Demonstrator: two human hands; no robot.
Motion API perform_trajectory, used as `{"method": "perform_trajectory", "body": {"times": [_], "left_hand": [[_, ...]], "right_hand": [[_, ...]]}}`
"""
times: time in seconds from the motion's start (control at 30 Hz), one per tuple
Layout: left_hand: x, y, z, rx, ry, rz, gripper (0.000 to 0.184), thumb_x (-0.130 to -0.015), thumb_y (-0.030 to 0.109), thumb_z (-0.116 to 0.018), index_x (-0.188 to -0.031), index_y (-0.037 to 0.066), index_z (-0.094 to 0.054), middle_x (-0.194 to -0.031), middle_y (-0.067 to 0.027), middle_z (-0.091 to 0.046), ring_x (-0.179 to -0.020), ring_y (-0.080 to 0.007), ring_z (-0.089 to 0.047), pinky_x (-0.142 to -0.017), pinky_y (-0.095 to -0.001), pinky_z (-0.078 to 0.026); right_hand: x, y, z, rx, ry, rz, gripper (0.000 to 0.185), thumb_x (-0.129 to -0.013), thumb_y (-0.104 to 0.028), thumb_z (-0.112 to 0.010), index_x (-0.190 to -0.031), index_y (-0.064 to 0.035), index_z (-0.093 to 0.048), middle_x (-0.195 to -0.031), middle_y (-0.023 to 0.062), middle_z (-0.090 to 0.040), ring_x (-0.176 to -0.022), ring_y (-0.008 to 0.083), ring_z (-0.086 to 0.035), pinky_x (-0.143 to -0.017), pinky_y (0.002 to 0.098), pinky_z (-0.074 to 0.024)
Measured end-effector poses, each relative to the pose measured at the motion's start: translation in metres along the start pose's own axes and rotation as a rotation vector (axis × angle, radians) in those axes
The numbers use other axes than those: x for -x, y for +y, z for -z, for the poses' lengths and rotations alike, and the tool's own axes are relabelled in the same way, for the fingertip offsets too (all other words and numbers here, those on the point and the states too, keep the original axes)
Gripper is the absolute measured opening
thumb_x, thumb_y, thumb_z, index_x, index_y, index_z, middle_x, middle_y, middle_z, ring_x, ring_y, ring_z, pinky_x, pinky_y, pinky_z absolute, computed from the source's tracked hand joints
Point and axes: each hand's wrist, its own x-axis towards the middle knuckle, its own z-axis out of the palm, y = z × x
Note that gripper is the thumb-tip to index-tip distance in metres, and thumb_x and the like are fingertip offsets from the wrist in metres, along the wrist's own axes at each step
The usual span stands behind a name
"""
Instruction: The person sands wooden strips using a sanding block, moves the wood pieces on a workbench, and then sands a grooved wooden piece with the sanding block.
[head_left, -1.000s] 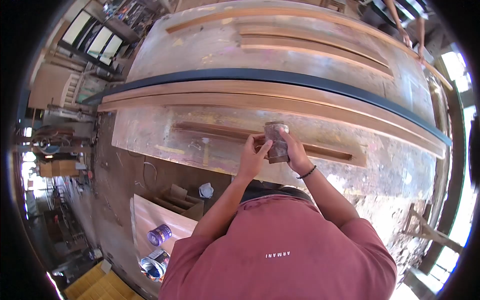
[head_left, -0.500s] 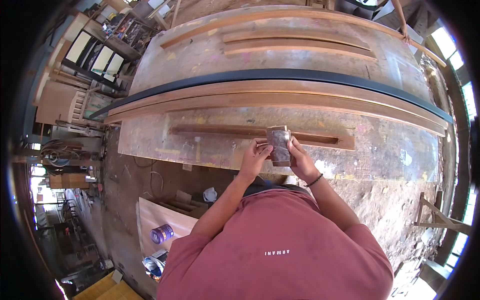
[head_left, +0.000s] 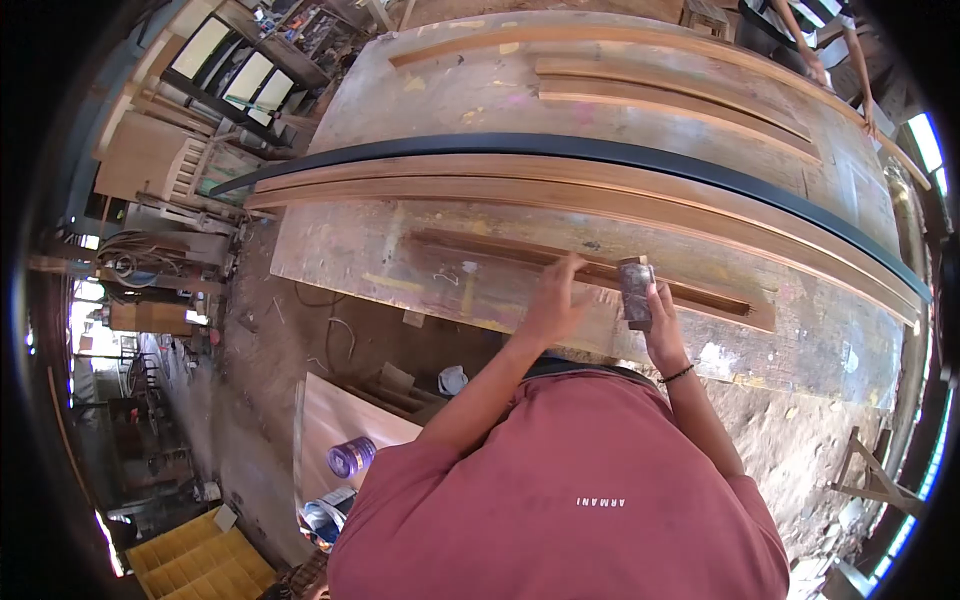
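My right hand point(head_left: 664, 325), with a dark bead bracelet at the wrist, grips a small block wrapped in worn grey-brown sheet point(head_left: 636, 293). To its left, apart from the block, my left hand point(head_left: 557, 305) is raised over the table edge with its fingers spread and nothing in them. Just beyond both hands, a short grooved wooden piece point(head_left: 480, 246) lies on the paint-stained table point(head_left: 340, 240). Farther back are long wooden strips point(head_left: 480, 180) beside a long dark bar point(head_left: 560, 146).
More wooden strips point(head_left: 650, 92) lie at the table's far side, where a person's hands point(head_left: 868, 122) touch a long strip. At lower left stand a purple can point(head_left: 351, 457) and an open container point(head_left: 325, 515). A wooden trestle point(head_left: 872, 470) is at right.
My left hand has come off the block and moved left, its fingers spreading. The block stays in my right hand, now turned more edge-on. The whole view has shifted.
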Motion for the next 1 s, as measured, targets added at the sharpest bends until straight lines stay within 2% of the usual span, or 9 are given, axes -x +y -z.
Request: {"method": "perform_trajectory", "body": {"times": [0.07, 0.13, 0.23, 0.3, 0.33, 0.4, 0.5, 0.7, 1.0], "left_hand": [[-0.003, -0.040, 0.037, -0.400, 0.134, -0.069, 0.070, -0.104, 0.041, -0.070, -0.155, -0.003, -0.050, -0.157, -0.0311, -0.052, -0.149, -0.0462, -0.046, -0.123, -0.0536, -0.037], [-0.002, -0.084, 0.078, -0.409, 0.192, -0.055, 0.071, -0.102, 0.044, -0.073, -0.151, -0.002, -0.053, -0.155, -0.0323, -0.053, -0.145, -0.0515, -0.047, -0.122, -0.0582, -0.038], [0.003, -0.150, 0.140, -0.489, 0.132, 0.026, 0.069, -0.101, 0.040, -0.072, -0.153, -0.002, -0.053, -0.159, -0.0267, -0.052, -0.149, -0.0460, -0.046, -0.123, -0.0552, -0.037], [0.000, -0.185, 0.174, -0.495, 0.148, -0.126, 0.057, -0.096, 0.035, -0.078, -0.143, 0.005, -0.063, -0.143, -0.0164, -0.063, -0.137, -0.0397, -0.056, -0.116, -0.0529, -0.044], [0.001, -0.194, 0.185, -0.481, 0.130, -0.126, 0.057, -0.096, 0.035, -0.078, -0.143, 0.005, -0.063, -0.143, -0.0164, -0.063, -0.137, -0.0397, -0.056, -0.116, -0.0529, -0.044], [-0.001, -0.208, 0.202, -0.448, -0.009, -0.238, 0.045, -0.091, 0.028, -0.082, -0.130, 0.010, -0.071, -0.125, -0.0080, -0.067, -0.122, -0.0327, -0.062, -0.105, -0.0494, -0.050], [-0.006, -0.215, 0.207, -0.436, -0.009, -0.363, 0.038, -0.089, 0.022, -0.082, -0.124, 0.011, -0.074, -0.117, -0.0052, -0.068, -0.115, -0.0291, -0.065, -0.099, -0.0459, -0.053], [-0.018, -0.231, 0.211, -0.396, -0.077, -0.412, 0.028, -0.088, 0.019, -0.082, -0.114, 0.010, -0.075, -0.102, -0.0047, -0.066, -0.101, -0.0278, -0.065, -0.090, -0.0423, -0.055], [-0.037, -0.232, 0.224, -0.359, -0.226, -0.485, 0.026, -0.086, 0.019, -0.084, -0.107, 0.008, -0.074, -0.099, -0.0059, -0.067, -0.099, -0.0271, -0.066, -0.086, -0.0409, -0.057]], "right_hand": [[-0.010, 0.020, -0.009, 0.043, 0.112, 0.026, 0.033, -0.117, -0.043, -0.053, -0.113, -0.0100, -0.054, -0.101, 0.0023, -0.064, -0.087, 0.0100, -0.063, -0.077, 0.0290, -0.0556], [-0.024, 0.047, -0.004, 0.275, 0.319, 0.111, 0.035, -0.116, -0.042, -0.056, -0.110, -0.0083, -0.054, -0.095, 0.0013, -0.061, -0.083, 0.0080, -0.057, -0.073, 0.0289, -0.0516], [-0.037, 0.060, -0.012, 0.325, 0.433, 0.168, 0.038, -0.115, -0.043, -0.058, -0.107, -0.0066, -0.054, -0.090, -0.0003, -0.055, -0.082, 0.0076, -0.048, -0.071, 0.0287, -0.0472], [-0.037, 0.049, -0.038, 0.325, 0.496, 0.161, 0.039, -0.115, -0.045, -0.059, -0.109, -0.0065, -0.055, -0.090, -0.0014, -0.052, -0.083, 0.0092, -0.043, -0.076, 0.0277, -0.0437], [-0.038, 0.052, -0.042, 0.333, 0.514, 0.149, 0.039, -0.115, -0.045, -0.059, -0.109, -0.0065, -0.055, -0.090, -0.0014, -0.052, -0.083, 0.0092, -0.043, -0.076, 0.0277, -0.0437], [-0.040, 0.056, -0.045, 0.329, 0.546, 0.118, 0.036, -0.115, -0.044, -0.057, -0.113, -0.0087, -0.057, -0.099, 0.0001, -0.058, -0.091, 0.0090, -0.052, -0.081, 0.0290, -0.0487], [-0.041, 0.065, -0.057, 0.342, 0.595, 0.112, 0.039, -0.115, -0.048, -0.055, -0.112, -0.0090, -0.057, -0.098, 0.0000, -0.057, -0.089, 0.0086, -0.053, -0.080, 0.0295, -0.0507], [-0.031, 0.071, -0.103, 0.250, 0.719, 0.076, 0.042, -0.113, -0.051, -0.056, -0.118, -0.0093, -0.058, -0.101, 0.0029, -0.061, -0.087, 0.0118, -0.061, -0.082, 0.0318, -0.0560], [-0.021, 0.100, -0.134, 0.222, 0.753, 0.011, 0.036, -0.115, -0.047, -0.056, -0.119, -0.0108, -0.057, -0.104, 0.0030, -0.066, -0.089, 0.0125, -0.066, -0.080, 0.0322, -0.0600]]}}
